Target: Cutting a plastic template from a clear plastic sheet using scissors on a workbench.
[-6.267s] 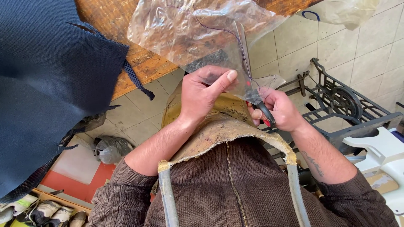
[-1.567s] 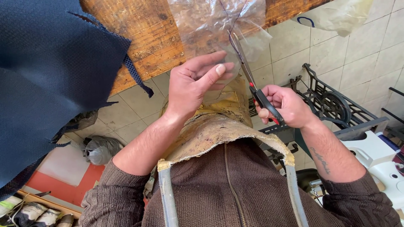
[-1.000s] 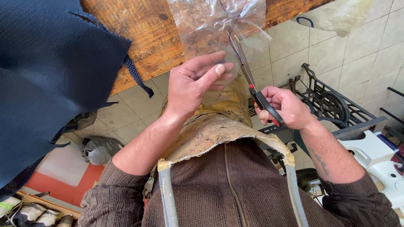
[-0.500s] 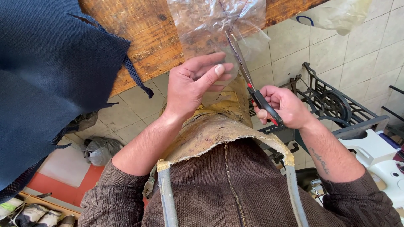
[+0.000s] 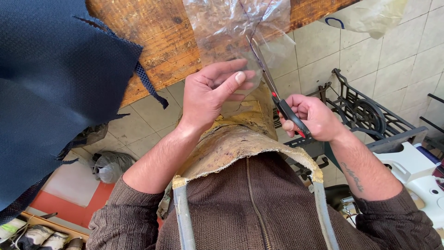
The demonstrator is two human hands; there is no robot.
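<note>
**Scissors partway through a clear plastic sheet**

While the left hand (image 5: 208, 92) pinches the lower edge of the clear plastic sheet (image 5: 231, 28) between its thumb and curled fingers (image 5: 233, 69), the right hand (image 5: 312, 115) is closed through the dark, red-trimmed handles of the scissors (image 5: 273, 92). The blades run up and away from the right knuckles into the sheet just beyond the left fingertips, along a thin dark line marked on the plastic; how far the blades are parted I cannot tell. The step in hand looks like cutting along that line, and the next stroke seems to call for the left fingers keeping the film taut so it does not fold between the blades.

The sheet hangs over the edge of a worn wooden bench (image 5: 152, 51). Well beyond the right hand lies a pale plastic bag (image 5: 370, 18) with a small dark loop mark. Left of the left hand drapes dark blue mesh fabric (image 5: 55, 92). A stained leather apron (image 5: 231, 148) sits below both wrists
</note>
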